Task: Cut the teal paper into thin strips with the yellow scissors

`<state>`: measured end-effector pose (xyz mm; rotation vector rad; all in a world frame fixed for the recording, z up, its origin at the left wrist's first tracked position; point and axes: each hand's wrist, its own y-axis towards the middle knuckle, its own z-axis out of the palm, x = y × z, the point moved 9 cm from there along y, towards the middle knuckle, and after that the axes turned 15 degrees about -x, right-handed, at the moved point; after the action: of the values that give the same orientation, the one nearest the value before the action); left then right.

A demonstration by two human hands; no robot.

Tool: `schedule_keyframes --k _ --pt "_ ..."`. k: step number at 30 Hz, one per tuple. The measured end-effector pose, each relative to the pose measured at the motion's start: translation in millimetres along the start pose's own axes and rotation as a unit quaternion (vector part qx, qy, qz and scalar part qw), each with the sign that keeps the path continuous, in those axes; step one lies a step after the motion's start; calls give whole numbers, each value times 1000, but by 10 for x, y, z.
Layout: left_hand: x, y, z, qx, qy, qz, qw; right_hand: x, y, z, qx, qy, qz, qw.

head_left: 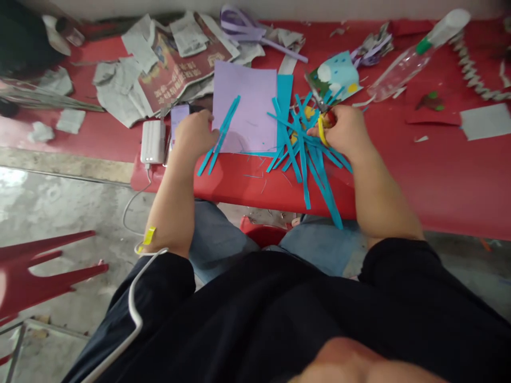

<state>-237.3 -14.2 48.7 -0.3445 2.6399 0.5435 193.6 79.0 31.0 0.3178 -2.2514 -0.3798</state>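
My right hand [346, 130] is closed on a pair of scissors [322, 119] with yellow and red handles, blades pointing away, over a pile of blue paper strips [307, 143]. Two more blue strips [223, 130] lie across the left part of a light purple sheet [247, 106], their near ends past its edge. Beside that sheet's left edge is my left hand [197, 130], its fingers apart and near the strips, holding nothing that I can see. A blue sheet [285, 90] shows from under the purple one.
A phone [178, 117] and a white power bank [153, 142] with a cable lie left of the sheets. Behind are newspaper pieces [187, 69] and purple ribbon loops [243, 26]. A clear bottle [403, 72] and a patterned card [337, 74] are at the back right.
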Motion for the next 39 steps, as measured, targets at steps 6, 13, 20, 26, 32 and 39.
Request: schedule_keyframes --k 6,13,20,26,32,39 --pt "192 -24 -237 -58 43 -25 997 -25 -105 156 20 -35 -3 999" --pt "-161 -130 -28 -20 3 10 1000 -63 -107 205 23 -57 9 998" --pt "-217 -190 155 -30 -111 -6 993 -97 -117 238 26 -43 20 999" --pt "-490 -198 182 -54 -180 12 982 -67 -42 61 -27 -1 72 997" --pt "-1107 -513 337 25 -392 12 920 454 -214 -115 -50 303 142 941" --pt "-1849 -1092 461 140 -501 36 853 981 -728 73 -24 445 193 874"
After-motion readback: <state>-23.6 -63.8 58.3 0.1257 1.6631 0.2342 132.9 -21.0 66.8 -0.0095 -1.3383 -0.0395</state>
